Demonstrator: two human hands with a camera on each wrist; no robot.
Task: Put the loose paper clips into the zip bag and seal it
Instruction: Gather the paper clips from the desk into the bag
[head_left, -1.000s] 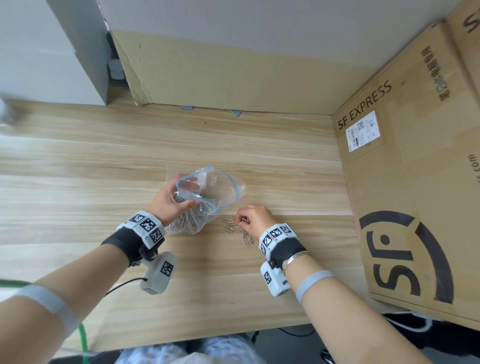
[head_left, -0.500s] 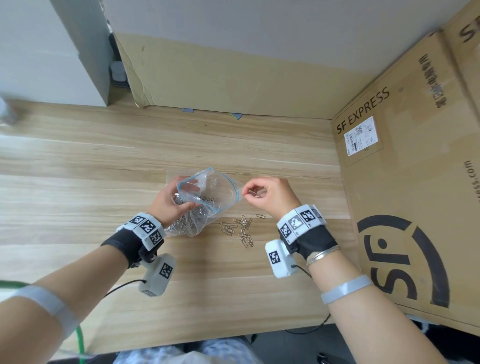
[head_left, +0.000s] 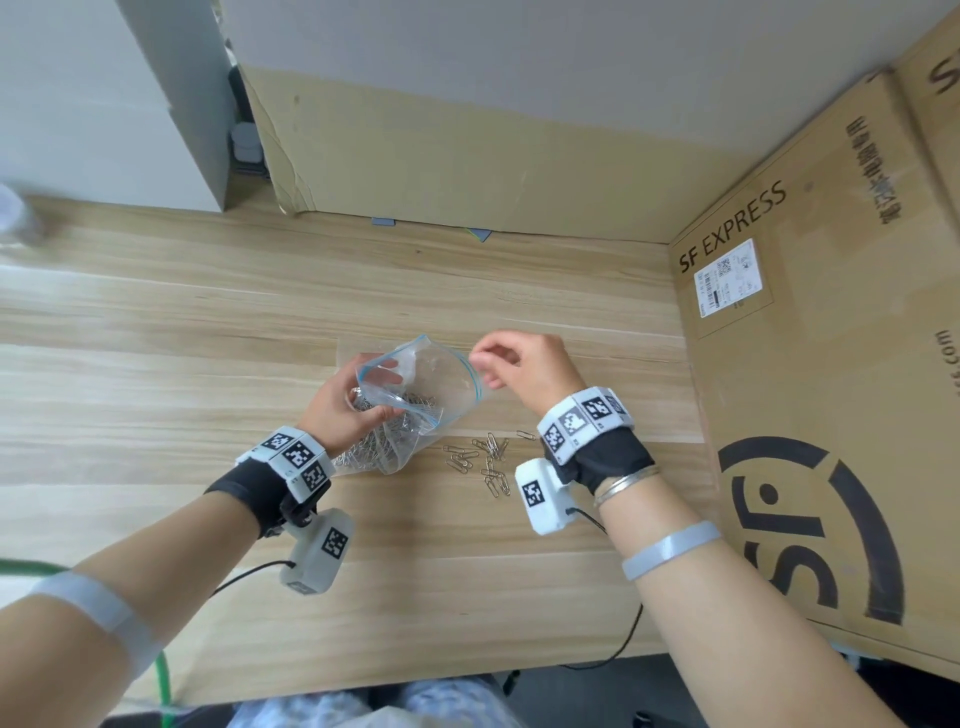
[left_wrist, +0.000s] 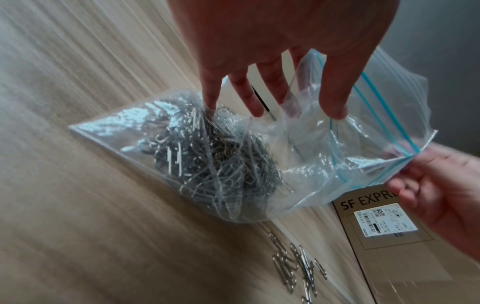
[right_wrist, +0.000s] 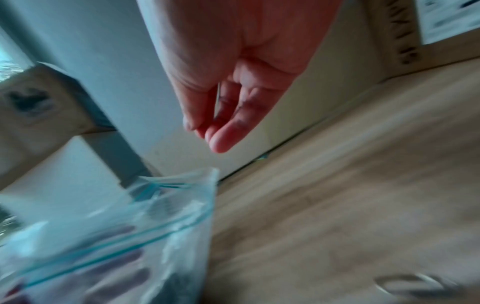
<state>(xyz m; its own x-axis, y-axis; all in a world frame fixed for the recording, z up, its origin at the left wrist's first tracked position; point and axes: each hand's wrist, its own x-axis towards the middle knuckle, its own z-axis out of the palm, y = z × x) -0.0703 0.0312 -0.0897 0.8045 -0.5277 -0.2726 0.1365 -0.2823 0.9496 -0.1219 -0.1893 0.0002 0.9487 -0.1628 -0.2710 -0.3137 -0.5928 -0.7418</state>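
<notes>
My left hand (head_left: 358, 400) grips the near rim of a clear zip bag (head_left: 441, 374) with a blue zip line and holds its mouth wide open, tilted up to the right. The thumb and fingers (left_wrist: 335, 107) spread the rim of the zip bag (left_wrist: 311, 160). A heap of paper clips (left_wrist: 215, 156) fills the bottom, which rests on the wooden table (head_left: 156, 364). My right hand (head_left: 483, 358) hovers at the mouth's right edge, fingertips (right_wrist: 221, 142) pinched together just above the zip bag (right_wrist: 130, 236), apparently on a paper clip that barely shows. Several loose clips (head_left: 485, 460) lie on the table below it.
A large SF Express cardboard box (head_left: 810, 395) walls off the table's right side. A flat cardboard sheet (head_left: 467, 166) leans along the back, with a grey-white panel (head_left: 104, 104) at the back left. The table's front edge runs just before my knees.
My right hand rose from the loose clips on the table and moved up and left to the bag's mouth, fingers still pinched. The left hand kept holding the bag open.
</notes>
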